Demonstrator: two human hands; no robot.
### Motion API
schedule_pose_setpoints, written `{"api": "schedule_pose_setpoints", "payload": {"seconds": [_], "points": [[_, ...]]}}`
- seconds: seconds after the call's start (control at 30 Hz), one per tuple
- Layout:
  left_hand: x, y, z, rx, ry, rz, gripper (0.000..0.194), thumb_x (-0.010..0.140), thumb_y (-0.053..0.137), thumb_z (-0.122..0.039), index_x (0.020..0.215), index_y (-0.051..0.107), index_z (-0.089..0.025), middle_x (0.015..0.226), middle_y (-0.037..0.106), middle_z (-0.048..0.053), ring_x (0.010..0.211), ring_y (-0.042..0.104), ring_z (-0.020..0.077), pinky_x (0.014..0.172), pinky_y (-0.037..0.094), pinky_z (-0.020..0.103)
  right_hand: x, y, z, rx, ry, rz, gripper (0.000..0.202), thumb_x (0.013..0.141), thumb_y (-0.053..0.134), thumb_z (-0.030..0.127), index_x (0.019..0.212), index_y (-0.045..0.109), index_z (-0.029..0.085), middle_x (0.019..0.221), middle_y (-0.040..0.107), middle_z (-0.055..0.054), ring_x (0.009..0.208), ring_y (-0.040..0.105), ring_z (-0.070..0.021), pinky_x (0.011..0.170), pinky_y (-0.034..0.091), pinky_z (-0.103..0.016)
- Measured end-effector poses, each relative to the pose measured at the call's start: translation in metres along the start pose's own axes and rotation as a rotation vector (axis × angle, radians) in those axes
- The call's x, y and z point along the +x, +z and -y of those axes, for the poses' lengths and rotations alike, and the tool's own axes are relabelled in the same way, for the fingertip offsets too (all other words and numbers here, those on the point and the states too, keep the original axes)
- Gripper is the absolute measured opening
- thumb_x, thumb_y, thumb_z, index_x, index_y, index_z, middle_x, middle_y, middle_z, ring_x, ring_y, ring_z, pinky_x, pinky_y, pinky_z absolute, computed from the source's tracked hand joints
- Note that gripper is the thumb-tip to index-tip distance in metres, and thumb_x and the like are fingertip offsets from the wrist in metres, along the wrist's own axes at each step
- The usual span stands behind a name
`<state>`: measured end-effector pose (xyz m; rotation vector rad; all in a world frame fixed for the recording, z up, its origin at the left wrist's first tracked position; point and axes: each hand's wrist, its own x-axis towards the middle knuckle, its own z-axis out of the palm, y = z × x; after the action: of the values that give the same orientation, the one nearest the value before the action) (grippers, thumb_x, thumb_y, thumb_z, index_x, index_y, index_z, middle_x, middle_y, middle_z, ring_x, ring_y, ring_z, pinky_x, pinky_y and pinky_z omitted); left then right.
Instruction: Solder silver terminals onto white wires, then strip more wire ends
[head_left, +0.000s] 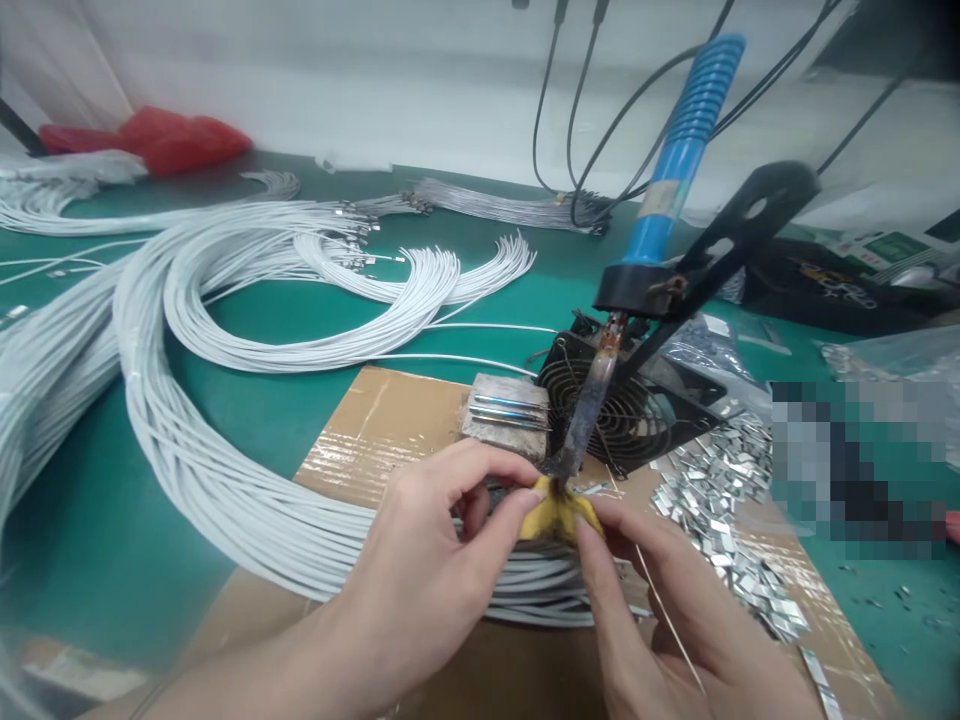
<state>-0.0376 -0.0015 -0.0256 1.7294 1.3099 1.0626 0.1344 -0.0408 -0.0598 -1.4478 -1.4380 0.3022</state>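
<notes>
My left hand (427, 545) pinches the left side of a small yellow sponge (541, 518) between thumb and fingers. The sponge's right side is gripped by my right hand (675, 610). Folded between both hands, the sponge is pressed around the tip of a soldering iron (589, 405), and dark stains mark it there. The iron has a blue handle and hangs tip-down in a black holder arm (720, 260). A thin solder wire (664, 605) crosses my right hand. Under my hands lies the end of a thick bundle of white cables (300, 540).
A black fan (607, 400) stands behind the iron, beside a small block (506, 415) with metal pins. Many small metal connector shells (720, 500) lie to the right on the cardboard (360, 430). More coiled white cables (322, 350) cover the green table's left side.
</notes>
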Motion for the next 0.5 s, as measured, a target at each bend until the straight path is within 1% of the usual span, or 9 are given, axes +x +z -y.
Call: {"api": "schedule_pose_setpoints", "payload": {"seconds": [0.1, 0.2, 0.27, 0.33, 0.4, 0.43, 0.5], "points": [[-0.001, 0.002, -0.002, -0.023, 0.078, -0.016, 0.013, 0.095, 0.068, -0.015, 0.095, 0.076, -0.025, 0.083, 0.069, -0.005, 0.065, 0.056, 0.0088, 0.06, 0.046, 0.02, 0.006, 0.008, 0.01, -0.04, -0.032, -0.043, 0.035, 0.092, 0.069, 0.053, 0.104, 0.08, 0.022, 0.09, 0.079, -0.011, 0.093, 0.077, -0.0286, 0.077, 0.066, -0.031], [-0.002, 0.004, -0.002, -0.038, 0.117, -0.022, 0.014, 0.096, 0.068, -0.013, 0.094, 0.077, -0.023, 0.083, 0.069, -0.004, 0.066, 0.058, 0.0084, 0.06, 0.046, 0.02, 0.008, 0.012, 0.013, -0.083, -0.072, -0.046, 0.036, 0.092, 0.068, 0.053, 0.103, 0.08, 0.022, 0.091, 0.079, -0.01, 0.092, 0.078, -0.0283, 0.077, 0.066, -0.031], [-0.002, 0.005, -0.001, -0.053, 0.119, -0.018, 0.014, 0.096, 0.067, -0.013, 0.094, 0.077, -0.023, 0.084, 0.069, -0.003, 0.066, 0.059, 0.0085, 0.06, 0.046, 0.02, 0.007, 0.011, 0.011, -0.113, -0.094, -0.049, 0.034, 0.092, 0.068, 0.052, 0.102, 0.08, 0.022, 0.091, 0.079, -0.01, 0.09, 0.078, -0.0279, 0.077, 0.066, -0.031], [-0.002, 0.005, 0.001, -0.056, 0.11, -0.011, 0.013, 0.096, 0.067, -0.014, 0.094, 0.077, -0.022, 0.084, 0.069, -0.003, 0.067, 0.059, 0.0089, 0.06, 0.045, 0.021, 0.006, 0.008, 0.007, -0.14, -0.117, -0.04, 0.031, 0.093, 0.068, 0.049, 0.102, 0.08, 0.022, 0.092, 0.079, -0.01, 0.089, 0.078, -0.0274, 0.077, 0.066, -0.031], [-0.001, 0.005, 0.003, -0.041, 0.082, 0.003, 0.013, 0.096, 0.067, -0.014, 0.094, 0.077, -0.022, 0.083, 0.069, -0.003, 0.067, 0.058, 0.0095, 0.06, 0.045, 0.022, 0.005, 0.004, 0.003, -0.159, -0.163, 0.01, 0.025, 0.093, 0.069, 0.042, 0.103, 0.08, 0.022, 0.095, 0.08, -0.009, 0.087, 0.079, -0.0261, 0.079, 0.066, -0.03], [-0.001, 0.005, 0.003, -0.033, 0.059, 0.013, 0.013, 0.096, 0.067, -0.015, 0.093, 0.078, -0.023, 0.083, 0.069, -0.003, 0.067, 0.057, 0.0098, 0.06, 0.044, 0.022, 0.004, 0.002, 0.001, -0.163, -0.198, 0.041, 0.021, 0.093, 0.07, 0.038, 0.103, 0.079, 0.022, 0.096, 0.08, -0.008, 0.087, 0.079, -0.0247, 0.081, 0.065, -0.028], [0.0, 0.005, 0.004, -0.02, 0.009, 0.031, 0.014, 0.095, 0.067, -0.016, 0.093, 0.078, -0.023, 0.082, 0.068, -0.003, 0.066, 0.057, 0.0105, 0.06, 0.044, 0.024, 0.002, -0.001, -0.002, -0.173, -0.229, 0.057, 0.015, 0.093, 0.071, 0.029, 0.104, 0.078, 0.023, 0.099, 0.081, -0.005, 0.085, 0.079, -0.0211, 0.082, 0.064, -0.024]]}}
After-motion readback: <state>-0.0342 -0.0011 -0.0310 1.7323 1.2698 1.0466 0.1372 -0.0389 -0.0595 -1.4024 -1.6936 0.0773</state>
